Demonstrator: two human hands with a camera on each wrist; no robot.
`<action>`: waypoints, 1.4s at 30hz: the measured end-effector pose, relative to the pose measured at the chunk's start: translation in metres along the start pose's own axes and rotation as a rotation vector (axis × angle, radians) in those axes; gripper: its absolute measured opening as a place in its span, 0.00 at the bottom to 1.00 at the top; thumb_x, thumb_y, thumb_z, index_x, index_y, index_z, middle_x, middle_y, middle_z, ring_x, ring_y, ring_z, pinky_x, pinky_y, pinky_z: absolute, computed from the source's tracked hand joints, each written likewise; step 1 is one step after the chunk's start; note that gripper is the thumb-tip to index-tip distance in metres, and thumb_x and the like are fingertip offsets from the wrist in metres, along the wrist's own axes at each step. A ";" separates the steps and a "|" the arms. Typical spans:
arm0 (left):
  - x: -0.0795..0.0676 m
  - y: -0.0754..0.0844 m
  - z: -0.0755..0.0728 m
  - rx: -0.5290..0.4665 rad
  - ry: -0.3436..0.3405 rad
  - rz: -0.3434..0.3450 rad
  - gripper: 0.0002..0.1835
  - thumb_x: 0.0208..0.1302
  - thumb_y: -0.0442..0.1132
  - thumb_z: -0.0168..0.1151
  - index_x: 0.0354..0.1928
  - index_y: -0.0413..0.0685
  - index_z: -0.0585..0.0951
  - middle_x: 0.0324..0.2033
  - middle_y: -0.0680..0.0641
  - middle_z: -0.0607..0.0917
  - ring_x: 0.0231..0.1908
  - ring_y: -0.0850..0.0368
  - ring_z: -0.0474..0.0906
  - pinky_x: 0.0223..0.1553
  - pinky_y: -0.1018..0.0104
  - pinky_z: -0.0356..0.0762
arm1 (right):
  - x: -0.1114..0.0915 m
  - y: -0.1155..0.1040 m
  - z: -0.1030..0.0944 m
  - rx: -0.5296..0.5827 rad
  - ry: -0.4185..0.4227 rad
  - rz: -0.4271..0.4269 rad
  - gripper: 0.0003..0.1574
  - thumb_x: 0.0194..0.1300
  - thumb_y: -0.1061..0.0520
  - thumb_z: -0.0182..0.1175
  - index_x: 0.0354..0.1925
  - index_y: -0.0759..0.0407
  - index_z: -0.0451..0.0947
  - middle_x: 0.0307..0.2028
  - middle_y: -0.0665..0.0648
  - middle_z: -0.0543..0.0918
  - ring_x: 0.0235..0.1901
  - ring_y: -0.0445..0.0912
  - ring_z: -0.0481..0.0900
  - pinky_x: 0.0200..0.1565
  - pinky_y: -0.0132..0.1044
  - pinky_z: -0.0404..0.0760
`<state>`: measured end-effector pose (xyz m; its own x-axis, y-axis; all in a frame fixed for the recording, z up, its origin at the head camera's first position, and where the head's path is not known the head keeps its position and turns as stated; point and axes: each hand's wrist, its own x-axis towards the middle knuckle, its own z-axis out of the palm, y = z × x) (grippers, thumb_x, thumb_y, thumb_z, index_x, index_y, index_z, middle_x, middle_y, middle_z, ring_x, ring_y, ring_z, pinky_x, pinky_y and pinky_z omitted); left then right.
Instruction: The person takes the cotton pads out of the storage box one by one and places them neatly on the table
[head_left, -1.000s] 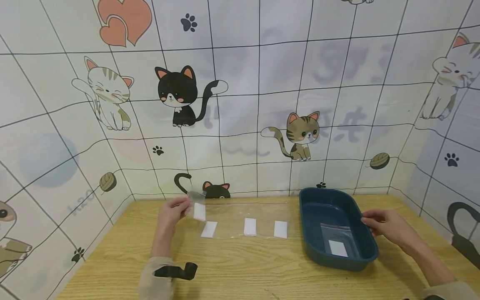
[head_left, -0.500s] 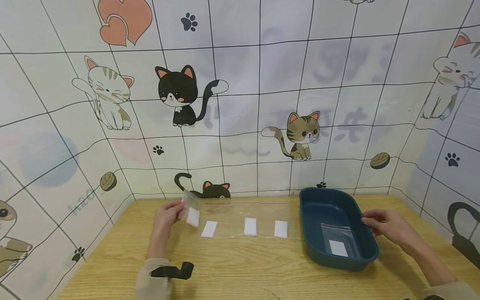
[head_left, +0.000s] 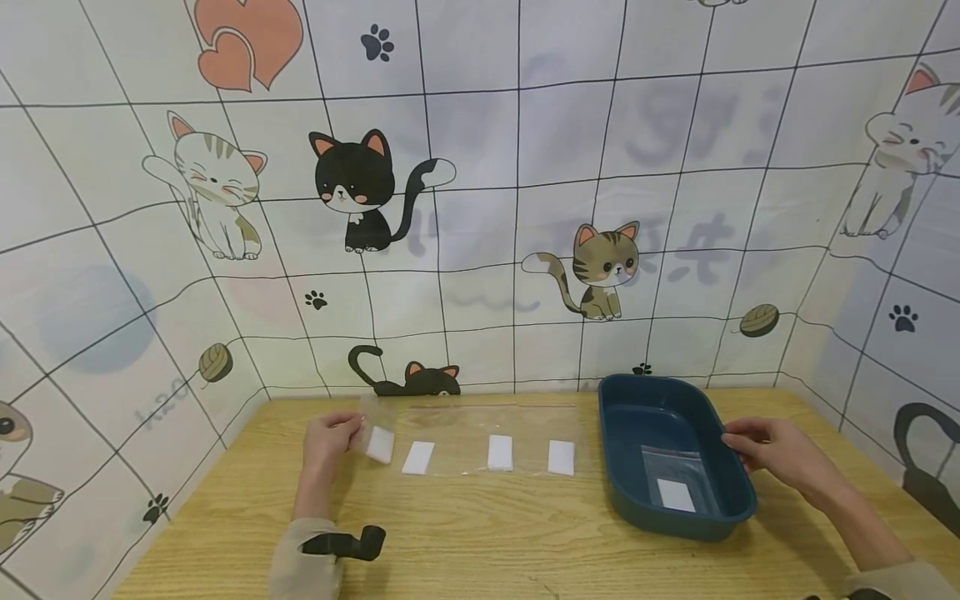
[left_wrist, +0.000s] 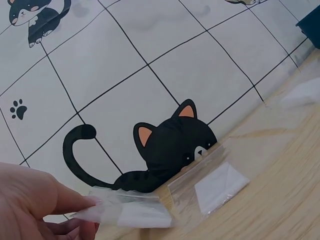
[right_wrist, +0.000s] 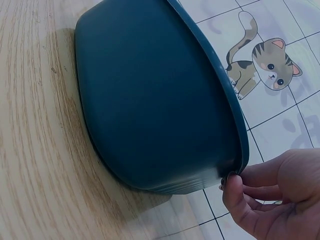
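My left hand (head_left: 328, 442) pinches the side of a small clear zip bag (head_left: 380, 444) with a white folded piece inside, low over the table's back left. In the left wrist view this bag (left_wrist: 142, 214) tilts nearly flat, close beside another bag (left_wrist: 220, 187). Three similar bags lie in a row to its right: the left bag (head_left: 417, 457), the middle bag (head_left: 500, 452) and the right bag (head_left: 561, 457). My right hand (head_left: 780, 454) grips the right rim of a dark blue plastic basin (head_left: 667, 525). Inside the basin rests one more zip bag (head_left: 677, 493).
The wooden table (head_left: 480, 542) ends at a cloth backdrop (head_left: 480, 192) printed with cats and grid lines, which also closes in both sides. The basin stands at the right of the table, just beside the row of bags.
My left hand has moved left and lowered the zip bag toward the table, left of the row. My right hand and the basin have stayed put.
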<state>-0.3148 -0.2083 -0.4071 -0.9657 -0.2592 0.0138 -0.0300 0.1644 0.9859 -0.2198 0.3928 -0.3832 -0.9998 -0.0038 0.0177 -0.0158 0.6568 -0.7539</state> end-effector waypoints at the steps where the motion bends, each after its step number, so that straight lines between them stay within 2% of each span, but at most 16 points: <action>1: 0.000 -0.001 0.000 0.019 0.008 0.004 0.15 0.68 0.27 0.59 0.50 0.17 0.78 0.34 0.40 0.86 0.28 0.65 0.79 0.29 0.75 0.78 | 0.000 0.000 0.000 0.000 0.000 0.001 0.29 0.78 0.56 0.54 0.59 0.84 0.68 0.42 0.61 0.84 0.33 0.46 0.81 0.36 0.37 0.83; 5: -0.001 -0.003 -0.001 0.119 0.028 0.021 0.14 0.65 0.26 0.58 0.49 0.20 0.80 0.45 0.30 0.82 0.35 0.56 0.77 0.30 0.75 0.76 | 0.000 0.000 0.000 -0.001 0.000 0.000 0.29 0.78 0.55 0.54 0.59 0.84 0.68 0.43 0.61 0.84 0.33 0.46 0.81 0.36 0.38 0.84; 8: -0.001 -0.003 -0.002 0.183 0.033 0.024 0.15 0.63 0.26 0.58 0.49 0.22 0.81 0.48 0.27 0.81 0.37 0.50 0.76 0.30 0.73 0.73 | 0.000 0.000 0.000 0.000 0.000 0.000 0.29 0.78 0.55 0.54 0.58 0.84 0.69 0.42 0.61 0.84 0.33 0.46 0.81 0.36 0.38 0.84; 21: 0.000 -0.008 -0.005 0.347 -0.002 0.001 0.17 0.61 0.30 0.59 0.49 0.24 0.81 0.43 0.30 0.83 0.37 0.46 0.75 0.30 0.68 0.70 | 0.000 -0.002 0.000 -0.008 -0.001 -0.002 0.29 0.78 0.55 0.54 0.58 0.84 0.69 0.43 0.62 0.84 0.33 0.45 0.81 0.37 0.38 0.84; 27: 0.000 -0.007 -0.007 0.397 -0.047 -0.027 0.20 0.66 0.33 0.56 0.54 0.23 0.79 0.50 0.28 0.80 0.43 0.42 0.74 0.32 0.67 0.71 | 0.000 -0.002 0.000 -0.016 -0.003 0.002 0.30 0.78 0.55 0.54 0.59 0.84 0.68 0.43 0.62 0.83 0.34 0.46 0.81 0.37 0.38 0.84; 29: 0.000 -0.005 -0.008 0.407 -0.053 -0.024 0.20 0.67 0.34 0.55 0.54 0.23 0.78 0.48 0.29 0.81 0.41 0.43 0.75 0.32 0.67 0.71 | 0.000 -0.002 0.000 -0.014 -0.003 0.001 0.29 0.78 0.55 0.54 0.59 0.84 0.69 0.43 0.62 0.83 0.33 0.46 0.81 0.37 0.38 0.84; 32: -0.001 -0.003 -0.009 0.385 -0.063 -0.028 0.21 0.68 0.33 0.55 0.56 0.22 0.76 0.40 0.34 0.82 0.34 0.49 0.76 0.30 0.67 0.71 | 0.000 -0.002 0.000 -0.012 -0.002 -0.001 0.29 0.78 0.55 0.53 0.58 0.83 0.69 0.43 0.62 0.83 0.33 0.46 0.81 0.36 0.38 0.84; 37: -0.001 0.000 -0.012 0.331 -0.083 -0.047 0.23 0.69 0.33 0.53 0.60 0.22 0.73 0.28 0.43 0.80 0.23 0.59 0.71 0.26 0.67 0.69 | 0.000 -0.002 0.001 -0.013 -0.002 -0.003 0.30 0.78 0.55 0.53 0.59 0.84 0.68 0.43 0.62 0.84 0.33 0.46 0.81 0.36 0.38 0.84; 40: -0.002 0.002 -0.011 0.336 -0.084 -0.044 0.23 0.69 0.34 0.54 0.61 0.23 0.73 0.27 0.42 0.81 0.23 0.59 0.72 0.27 0.67 0.71 | 0.000 -0.001 0.000 -0.016 -0.003 -0.006 0.30 0.79 0.55 0.53 0.59 0.84 0.68 0.44 0.62 0.84 0.34 0.46 0.82 0.36 0.38 0.84; 42: -0.003 0.004 -0.010 0.361 -0.080 -0.031 0.23 0.70 0.34 0.54 0.61 0.23 0.73 0.32 0.38 0.83 0.27 0.55 0.76 0.29 0.67 0.73 | 0.000 -0.001 0.000 -0.017 -0.004 -0.008 0.30 0.79 0.55 0.53 0.59 0.84 0.68 0.44 0.63 0.84 0.34 0.46 0.82 0.36 0.38 0.84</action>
<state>-0.3093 -0.2169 -0.4018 -0.9795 -0.1969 -0.0421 -0.1349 0.4861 0.8634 -0.2196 0.3922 -0.3828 -0.9997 -0.0120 0.0215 -0.0240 0.6692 -0.7427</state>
